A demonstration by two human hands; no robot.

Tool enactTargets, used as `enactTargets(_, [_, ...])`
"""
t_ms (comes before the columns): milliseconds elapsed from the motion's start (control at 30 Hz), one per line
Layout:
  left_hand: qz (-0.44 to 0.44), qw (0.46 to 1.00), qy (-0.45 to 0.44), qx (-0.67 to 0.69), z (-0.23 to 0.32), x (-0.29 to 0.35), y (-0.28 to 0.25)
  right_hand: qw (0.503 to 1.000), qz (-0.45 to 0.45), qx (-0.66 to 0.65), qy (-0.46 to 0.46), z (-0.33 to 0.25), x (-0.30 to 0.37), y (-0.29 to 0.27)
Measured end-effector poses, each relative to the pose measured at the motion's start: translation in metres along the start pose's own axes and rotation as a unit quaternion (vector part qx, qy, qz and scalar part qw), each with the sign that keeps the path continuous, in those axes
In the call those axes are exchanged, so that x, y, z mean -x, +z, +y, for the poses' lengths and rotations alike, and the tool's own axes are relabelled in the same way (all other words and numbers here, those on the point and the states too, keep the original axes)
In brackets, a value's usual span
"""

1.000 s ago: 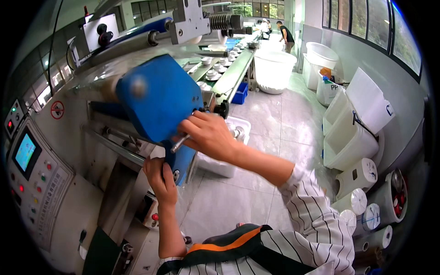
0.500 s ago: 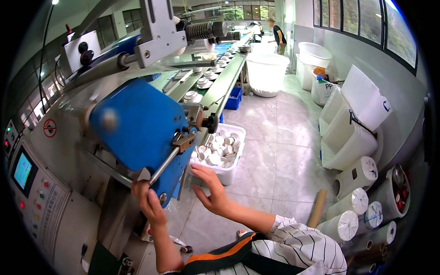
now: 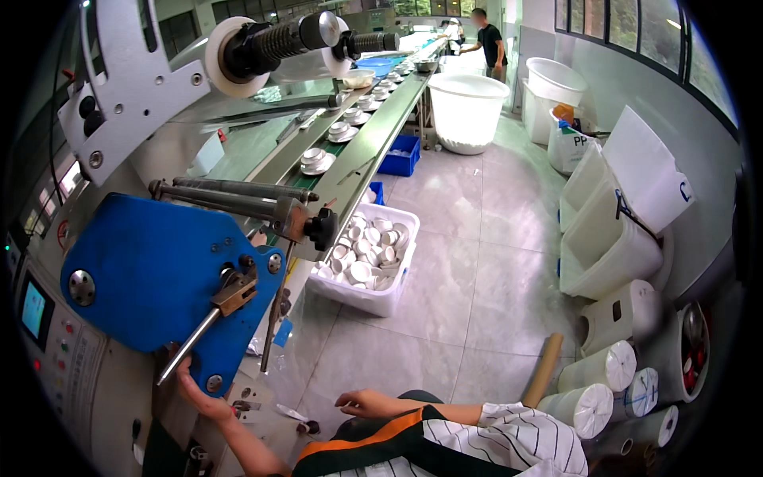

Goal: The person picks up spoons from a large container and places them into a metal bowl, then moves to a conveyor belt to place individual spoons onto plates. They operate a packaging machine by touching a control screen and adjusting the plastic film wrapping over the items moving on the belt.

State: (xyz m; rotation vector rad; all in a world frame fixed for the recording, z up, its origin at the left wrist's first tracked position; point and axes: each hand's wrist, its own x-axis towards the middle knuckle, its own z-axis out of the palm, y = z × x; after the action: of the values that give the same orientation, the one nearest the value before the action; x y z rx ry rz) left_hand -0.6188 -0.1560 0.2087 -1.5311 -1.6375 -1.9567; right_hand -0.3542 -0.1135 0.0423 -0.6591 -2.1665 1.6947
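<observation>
My left hand (image 3: 203,397) reaches up to the lower edge of a blue machine plate (image 3: 151,274), beside the free end of a metal rod (image 3: 189,347). Most of its fingers are hidden behind the plate, so its grip cannot be made out. A metal clamp block (image 3: 237,292) holds the rod against the plate. Lower in the view, my right hand (image 3: 366,403) rests in front of my body, fingers loosely bent and apart, with nothing in it. A black knob (image 3: 322,229) sits on a bracket above the plate's right corner.
A white bin of small white cups (image 3: 366,298) stands right of the machine. Beyond runs a conveyor (image 3: 362,167) carrying stacked dishes (image 3: 316,160). A large white tub (image 3: 469,115), wrapped rolls (image 3: 584,409) and a cardboard tube (image 3: 544,370) stand to the right. A person (image 3: 489,46) is far off.
The view has shifted, with the blue plate now lower and further left. My left hand has left the rod's front end and moved under the plate; my right has drawn back towards my body.
</observation>
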Motion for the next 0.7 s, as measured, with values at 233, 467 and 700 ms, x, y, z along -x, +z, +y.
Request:
enactTargets(233, [0.038, 0.999, 0.002, 0.020, -0.002, 0.002, -0.002, 0.985, -0.058, 0.159, -0.028, -0.020, -0.004, -0.022])
enactTargets(467, [0.072, 0.996, 0.055, -0.006, -0.002, 0.008, 0.002, 0.980, -0.166, 0.109, -0.004, 0.015, -0.002, -0.005])
enactTargets(700, [0.117, 0.992, -0.054, -0.002, -0.001, 0.014, -0.009, 0.965, -0.245, 0.083, -0.048, 0.072, -0.003, 0.058])
